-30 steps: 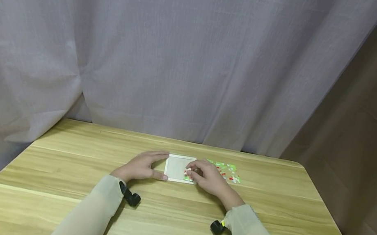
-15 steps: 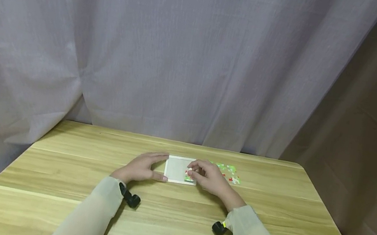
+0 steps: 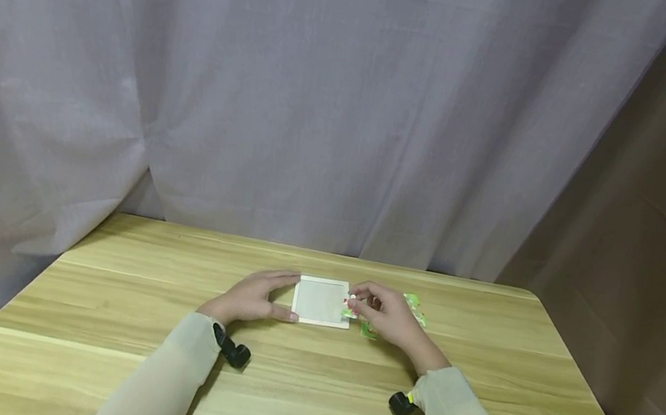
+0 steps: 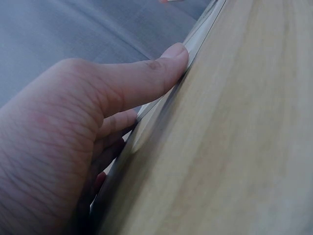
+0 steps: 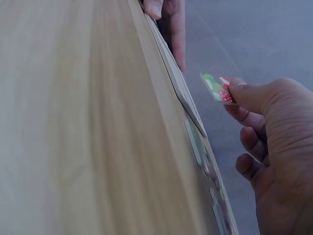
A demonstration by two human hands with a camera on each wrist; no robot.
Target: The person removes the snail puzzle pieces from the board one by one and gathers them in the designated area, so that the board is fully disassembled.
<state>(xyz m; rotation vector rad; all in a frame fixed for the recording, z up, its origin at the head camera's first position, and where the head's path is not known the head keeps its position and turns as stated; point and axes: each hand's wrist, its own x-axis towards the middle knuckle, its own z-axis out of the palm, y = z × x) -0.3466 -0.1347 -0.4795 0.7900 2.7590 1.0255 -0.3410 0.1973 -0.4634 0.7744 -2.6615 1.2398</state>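
A white square puzzle tray (image 3: 317, 302) lies flat on the table. My left hand (image 3: 250, 295) rests at its left side, thumb at the near corner and fingers at the far one. In the left wrist view the thumb (image 4: 146, 81) lies along the tray's edge. Over the tray's right edge, my right hand (image 3: 389, 314) pinches a jigsaw piece (image 5: 218, 90) between thumb and index finger. The piece is green, red and white, raised above the tray in the right wrist view. Its other fingers curl loosely below.
More jigsaw pieces (image 3: 413, 302) lie on the wooden table (image 3: 302, 393) right of the tray, partly hidden by my right hand. One green piece (image 3: 368, 329) shows near the tray's lower right corner. A grey curtain (image 3: 324, 103) hangs behind the table.
My right hand has moved right with the jigsaw piece, from inside the tray's near right corner to above its right edge. The left hand stays against the tray.
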